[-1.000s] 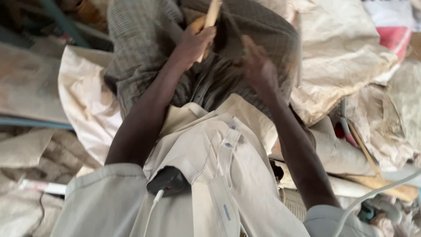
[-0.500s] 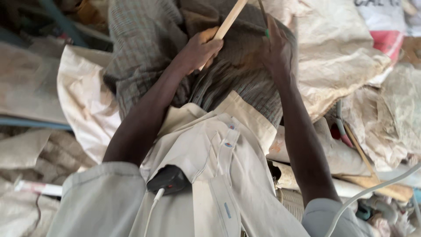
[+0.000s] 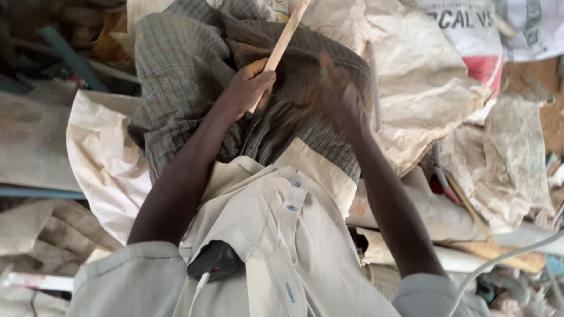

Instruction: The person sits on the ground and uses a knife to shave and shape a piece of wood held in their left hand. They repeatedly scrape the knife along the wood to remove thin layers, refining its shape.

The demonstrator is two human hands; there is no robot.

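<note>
Left hand (image 3: 248, 89) fingers clamped on wooden stick (image 3: 283, 42) over checked cloth (image 3: 182, 70); right hand (image 3: 336, 94) blurred, fingers' state unclear.

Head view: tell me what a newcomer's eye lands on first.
First, the pale wooden stick gripped in the left hand at top centre, angled up out of frame. Next, the right hand beside it, motion-blurred over checked cloth on the lap. Around them lie crumpled woven sacks.

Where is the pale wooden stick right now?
In the head view, the pale wooden stick slants up at top centre, gripped by the left hand over the checked cloth, left of the blurred right hand.
</note>
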